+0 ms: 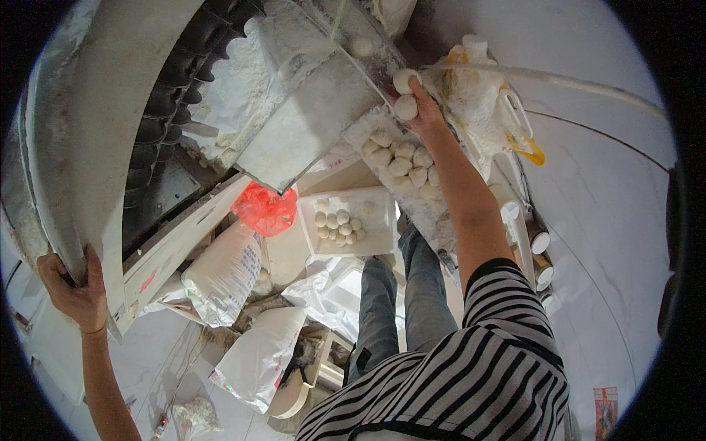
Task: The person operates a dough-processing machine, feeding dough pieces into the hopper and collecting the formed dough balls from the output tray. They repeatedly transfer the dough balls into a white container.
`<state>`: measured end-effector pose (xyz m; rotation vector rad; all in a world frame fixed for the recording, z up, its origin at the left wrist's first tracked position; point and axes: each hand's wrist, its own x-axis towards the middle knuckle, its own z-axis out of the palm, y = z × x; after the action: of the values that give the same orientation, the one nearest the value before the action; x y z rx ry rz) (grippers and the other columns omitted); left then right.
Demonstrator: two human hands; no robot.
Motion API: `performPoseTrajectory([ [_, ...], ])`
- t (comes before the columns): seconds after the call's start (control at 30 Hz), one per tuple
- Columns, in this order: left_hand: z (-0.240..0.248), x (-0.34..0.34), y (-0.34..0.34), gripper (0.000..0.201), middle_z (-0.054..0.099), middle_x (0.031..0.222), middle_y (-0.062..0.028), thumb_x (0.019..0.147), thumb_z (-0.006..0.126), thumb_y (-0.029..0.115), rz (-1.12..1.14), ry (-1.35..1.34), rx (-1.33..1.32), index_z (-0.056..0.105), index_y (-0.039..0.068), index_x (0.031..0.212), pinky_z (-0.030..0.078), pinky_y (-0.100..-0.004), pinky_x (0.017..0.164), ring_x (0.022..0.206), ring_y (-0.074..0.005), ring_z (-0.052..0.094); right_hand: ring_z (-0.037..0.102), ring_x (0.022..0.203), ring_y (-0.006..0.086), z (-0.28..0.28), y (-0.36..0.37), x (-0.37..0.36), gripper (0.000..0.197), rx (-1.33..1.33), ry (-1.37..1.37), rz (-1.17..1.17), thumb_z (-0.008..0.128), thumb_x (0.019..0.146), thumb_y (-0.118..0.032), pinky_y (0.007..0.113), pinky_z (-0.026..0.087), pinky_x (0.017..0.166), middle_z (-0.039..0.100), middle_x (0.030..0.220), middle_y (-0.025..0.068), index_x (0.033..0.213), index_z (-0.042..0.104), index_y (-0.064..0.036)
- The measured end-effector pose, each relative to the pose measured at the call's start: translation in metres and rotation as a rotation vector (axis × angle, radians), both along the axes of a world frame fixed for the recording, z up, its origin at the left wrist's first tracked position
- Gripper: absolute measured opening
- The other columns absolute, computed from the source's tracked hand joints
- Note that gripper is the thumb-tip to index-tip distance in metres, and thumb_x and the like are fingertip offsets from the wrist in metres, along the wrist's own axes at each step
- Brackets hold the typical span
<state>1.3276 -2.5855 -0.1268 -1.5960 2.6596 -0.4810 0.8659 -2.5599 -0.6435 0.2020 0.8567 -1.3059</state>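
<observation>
At the left, my left hand (77, 290) is closed round the lower edge of a large pale machine cover (143, 66). Two round white dough balls (405, 107) are in my right hand (425, 110), its fingers wrapped round them at the far right. Below that hand, several dough balls (401, 160) lie bunched on a floury worktop (432, 220). A white plastic bin (379, 220) between my legs and the machine holds several smaller-looking balls (342, 219). One more ball (361, 47) sits in a floury metal channel left of my right hand.
Dark ribbed rollers (158, 117) curve beside heaped flour (239, 88) and a floury metal plate (309, 110). A red plastic bag (266, 209) hangs near the bin. White sacks (224, 275) stand lower left. A flour-dusted jug (478, 95) and a pale hose (559, 76) are at right.
</observation>
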Motion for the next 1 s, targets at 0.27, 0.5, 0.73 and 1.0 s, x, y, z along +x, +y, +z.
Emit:
performPoseTrajectory([
  [0.27, -0.001, 0.003, 0.000, 0.038, 0.030, 0.080, -0.0043, 0.079, 0.076, 0.014, 0.026, 0.027, 0.010, 0.039, 0.006, 0.085, 0.033, -0.0273, 0.068, 0.073, -0.0200, 0.036, 0.060, 0.106, 0.0290, 0.041, 0.043, 0.012, 0.065, -0.182, -0.189, 0.183, 0.050, 0.092, -0.058, 0.038, 0.053, 0.087, 0.057, 0.122, 0.0149, 0.131, 0.046, -0.0055],
  [0.5, 0.000, -0.001, 0.001, 0.039, 0.031, 0.081, -0.0057, 0.077, 0.076, 0.014, 0.033, 0.096, 0.026, 0.039, 0.006, 0.085, 0.034, -0.0281, 0.071, 0.074, -0.0219, 0.036, 0.060, 0.108, 0.0221, 0.038, 0.142, 0.028, 0.050, -0.144, 0.966, 0.939, 0.057, 0.093, -0.045, 0.035, 0.047, 0.094, 0.064, 0.118, 0.0108, 0.123, 0.061, -0.0048],
  [0.73, -0.001, -0.004, 0.000, 0.040, 0.030, 0.080, -0.0063, 0.077, 0.076, 0.015, -0.009, 0.092, 0.007, 0.038, 0.006, 0.084, 0.034, -0.0286, 0.072, 0.074, -0.0228, 0.036, 0.063, 0.101, 0.0201, -0.023, 0.040, 0.004, 0.040, 0.082, 0.684, 0.270, 0.057, 0.096, -0.037, 0.031, 0.049, 0.088, 0.065, 0.112, 0.0084, 0.122, 0.060, -0.0067],
  [1.0, 0.000, -0.004, 0.000, 0.039, 0.031, 0.080, -0.0052, 0.079, 0.075, 0.015, -0.009, 0.058, 0.007, 0.038, 0.006, 0.084, 0.034, -0.0278, 0.070, 0.073, -0.0217, 0.036, 0.063, 0.096, 0.0244, -0.063, -0.001, -0.001, 0.038, 0.204, 0.176, 0.087, 0.056, 0.096, -0.038, 0.038, 0.055, 0.084, 0.062, 0.107, 0.0147, 0.111, 0.058, -0.0034],
])
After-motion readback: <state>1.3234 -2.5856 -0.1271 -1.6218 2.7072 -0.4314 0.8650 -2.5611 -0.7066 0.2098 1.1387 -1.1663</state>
